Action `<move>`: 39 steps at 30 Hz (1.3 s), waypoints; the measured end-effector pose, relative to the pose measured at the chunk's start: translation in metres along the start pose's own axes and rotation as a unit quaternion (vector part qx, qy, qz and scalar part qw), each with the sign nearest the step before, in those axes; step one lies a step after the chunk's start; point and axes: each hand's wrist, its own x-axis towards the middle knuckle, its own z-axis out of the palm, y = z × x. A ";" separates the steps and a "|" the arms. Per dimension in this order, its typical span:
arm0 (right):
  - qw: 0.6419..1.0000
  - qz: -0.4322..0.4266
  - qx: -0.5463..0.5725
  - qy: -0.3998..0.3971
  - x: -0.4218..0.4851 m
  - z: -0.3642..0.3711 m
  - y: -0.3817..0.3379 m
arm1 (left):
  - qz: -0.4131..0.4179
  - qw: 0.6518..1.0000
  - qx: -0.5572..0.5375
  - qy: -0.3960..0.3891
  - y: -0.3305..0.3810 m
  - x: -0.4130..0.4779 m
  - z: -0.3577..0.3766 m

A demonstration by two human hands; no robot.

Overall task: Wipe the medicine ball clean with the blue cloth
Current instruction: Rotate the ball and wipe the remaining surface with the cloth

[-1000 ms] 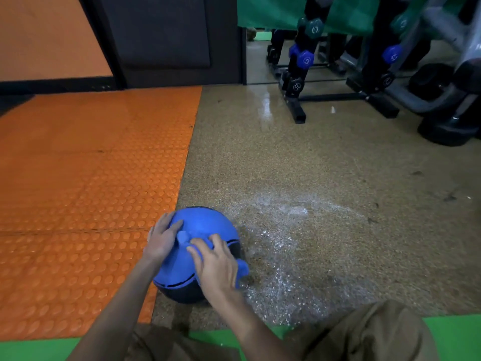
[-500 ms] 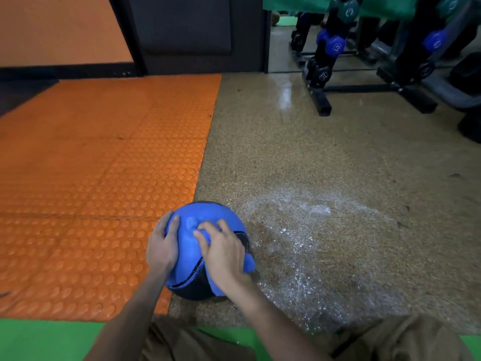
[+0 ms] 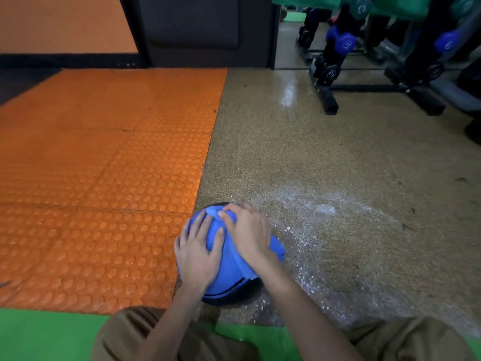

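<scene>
The medicine ball [image 3: 234,295] is dark with a blue panel and sits on the speckled floor just in front of my knees. Only its lower rim and a thin far edge show. The blue cloth [image 3: 229,264] is draped over most of its top and hangs off the right side. My left hand [image 3: 197,254] lies on the ball's left side with fingers spread, pressing on the cloth. My right hand [image 3: 247,233] is on top of the ball, its fingers curled into a bunched fold of cloth near the far edge.
An orange studded mat [image 3: 104,178] covers the floor to the left. A whitish wet patch [image 3: 312,230] spreads right of the ball. A black dumbbell rack [image 3: 330,74] with blue and dark weights stands at the back right. A green mat [image 3: 39,334] lies under my knees.
My right hand has pushed the cloth from the ball's near side up to its far top. My left hand has slid further onto the cloth-covered left side.
</scene>
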 end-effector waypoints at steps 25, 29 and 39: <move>0.971 0.092 0.213 0.059 -0.027 0.008 0.054 | -0.032 0.993 -0.095 -0.069 -0.075 0.061 -0.042; 0.988 -0.059 0.098 0.101 -0.045 0.053 0.004 | -0.065 0.994 -0.084 -0.040 -0.071 0.057 -0.036; 0.993 -0.069 -0.093 -0.024 0.076 0.045 -0.060 | -0.052 0.997 -0.057 -0.009 -0.070 0.053 -0.029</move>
